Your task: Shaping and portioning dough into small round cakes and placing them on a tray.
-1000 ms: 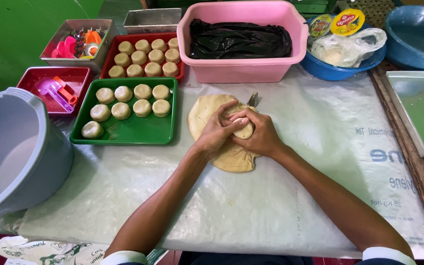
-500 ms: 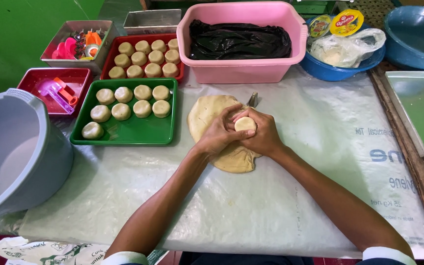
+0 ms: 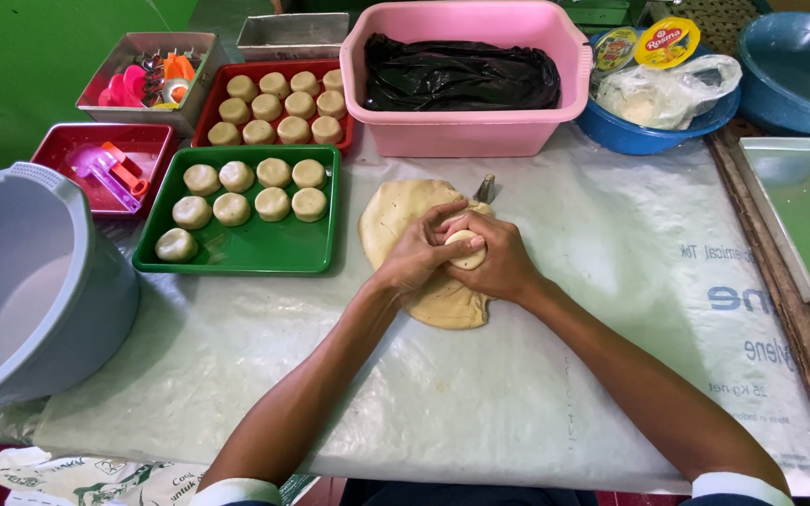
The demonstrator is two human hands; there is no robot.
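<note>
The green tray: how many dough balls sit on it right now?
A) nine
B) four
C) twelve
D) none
A: the green tray holds nine dough balls, four in each of two rows and one alone at the tray's near left corner.

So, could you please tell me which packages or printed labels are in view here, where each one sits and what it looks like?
Round foil lid: yellow with a red patch, in the blue bowl, top right.
Second round lid: yellow-green, just left of it.
Clear plastic bag: crumpled, same bowl.
Black plastic bag: inside the pink tub.
Table sheet: translucent, blue print at right.
Printed bag: white, green markings, bottom left.
</note>
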